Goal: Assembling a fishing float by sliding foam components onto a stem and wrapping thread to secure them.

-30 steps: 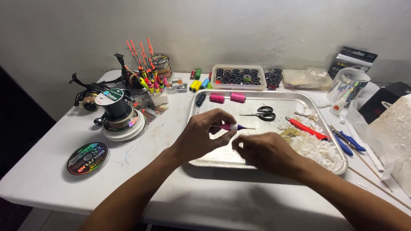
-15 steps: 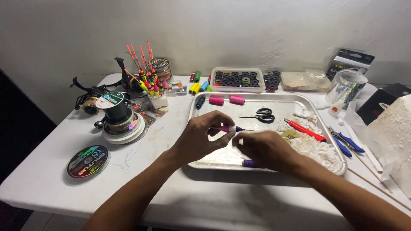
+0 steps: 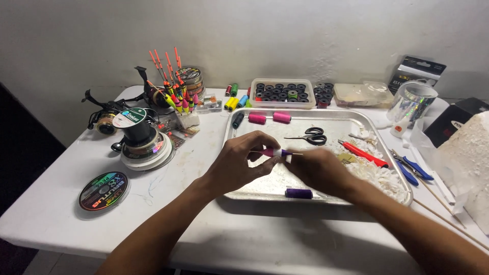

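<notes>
Near edge of the dented metal tray (image 3: 387, 125): purple thread spool (image 3: 298, 193) lies loose, just near of right hand (image 3: 321, 170). Above tray middle, left hand (image 3: 239, 165) pinches a slim pink-white-purple float (image 3: 275, 152), long axis left-right; right fingertips pinch its purple right end. Black scissors (image 3: 310, 136) farther back.

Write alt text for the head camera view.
Two hands, left hand and right hand, pinch a small pink, white and purple float over a metal tray holding black scissors and a purple thread spool.
</notes>
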